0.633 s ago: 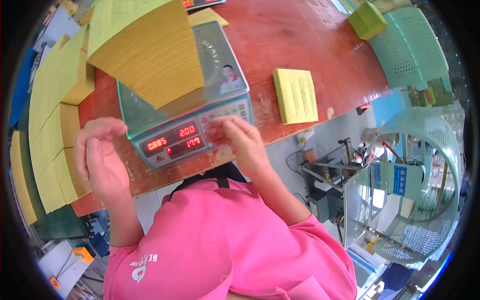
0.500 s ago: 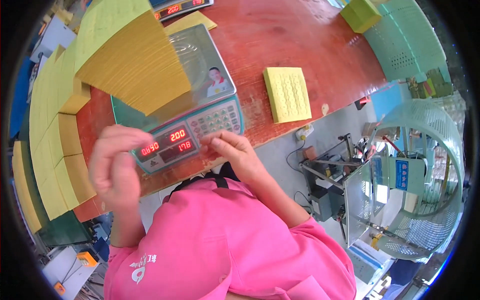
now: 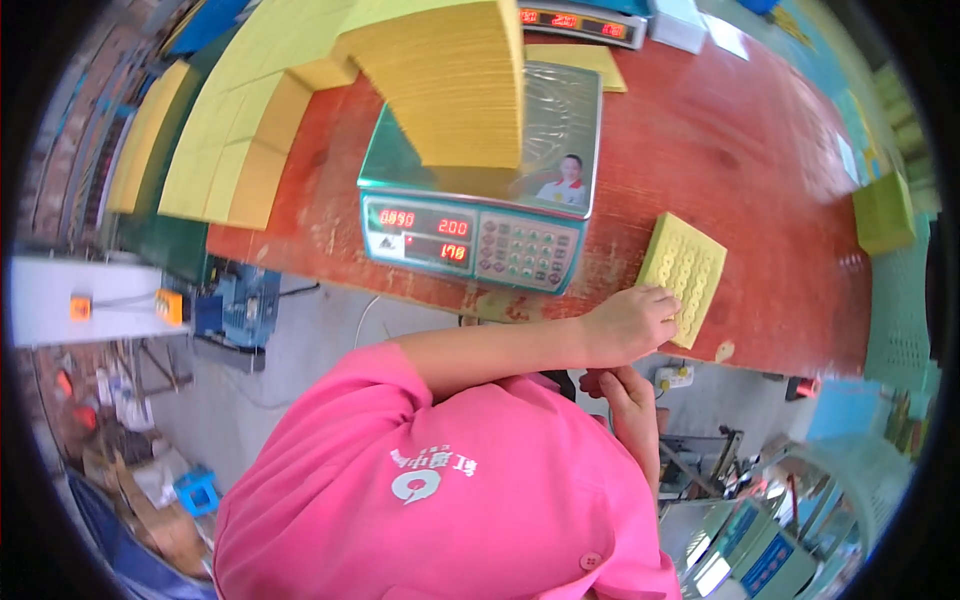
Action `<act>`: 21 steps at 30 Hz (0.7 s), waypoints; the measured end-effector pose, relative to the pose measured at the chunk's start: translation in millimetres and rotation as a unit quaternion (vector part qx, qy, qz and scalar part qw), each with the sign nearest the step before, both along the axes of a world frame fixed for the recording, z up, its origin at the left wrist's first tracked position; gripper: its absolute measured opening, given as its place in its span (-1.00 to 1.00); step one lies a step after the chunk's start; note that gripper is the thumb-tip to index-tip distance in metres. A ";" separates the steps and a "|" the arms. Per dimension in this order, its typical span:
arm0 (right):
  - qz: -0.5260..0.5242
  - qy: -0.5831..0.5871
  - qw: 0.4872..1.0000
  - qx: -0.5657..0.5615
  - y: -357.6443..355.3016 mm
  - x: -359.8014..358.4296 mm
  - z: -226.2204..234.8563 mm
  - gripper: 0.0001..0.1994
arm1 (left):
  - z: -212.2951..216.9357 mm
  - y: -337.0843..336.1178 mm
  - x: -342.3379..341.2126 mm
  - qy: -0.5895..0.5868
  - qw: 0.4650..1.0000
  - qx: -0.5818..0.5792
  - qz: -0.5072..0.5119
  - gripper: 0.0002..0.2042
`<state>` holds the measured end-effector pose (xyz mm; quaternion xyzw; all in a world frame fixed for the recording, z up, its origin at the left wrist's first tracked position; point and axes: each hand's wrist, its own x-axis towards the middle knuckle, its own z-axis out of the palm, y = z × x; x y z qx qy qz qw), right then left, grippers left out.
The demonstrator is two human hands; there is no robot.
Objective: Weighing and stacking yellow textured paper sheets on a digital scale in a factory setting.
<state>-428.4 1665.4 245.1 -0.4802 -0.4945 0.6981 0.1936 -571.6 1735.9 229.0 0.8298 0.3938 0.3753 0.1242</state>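
Yellow stack set right of scale on bench, touched by left hand; right hand held near-right of scale. Clamped or apart: cannot be told. Stack probably light, layers slippable; best gripped by opposite sides.

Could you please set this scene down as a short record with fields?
Left hand: at the near edge of the block, fingers touching it
Right hand: just below the left, by the table's near edge; whether it holds anything is unclear
Block: yellow, with raised patterned rows, lying right of the scale
Scale: red digits lit, keypad in front
Stack: tall, yellow, layered, on the scale
Table: red, worn
Behind: second scale, display lit
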 end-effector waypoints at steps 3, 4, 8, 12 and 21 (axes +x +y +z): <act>0.037 -0.014 0.999 -0.006 11.2 13.5 2.3 -0.78 | -4.3 4.1 6.3 0.050 0.998 -0.014 0.021 -0.86; 0.052 -0.021 0.998 0.008 14.9 16.3 3.4 -0.79 | -3.5 4.6 7.7 0.061 0.998 -0.009 0.021 -0.85; 0.093 -0.037 0.994 0.039 30.2 23.0 10.9 -0.79 | -3.9 6.8 12.1 0.069 0.997 -0.014 0.031 -0.86; 0.078 -0.018 0.995 0.065 32.5 34.9 12.3 -0.78 | -3.1 6.3 13.1 0.076 0.997 -0.021 0.020 -0.86; 0.047 -0.012 0.996 0.077 11.4 64.5 -12.8 -0.80 | 9.4 7.6 14.3 0.132 0.991 0.007 0.001 -0.89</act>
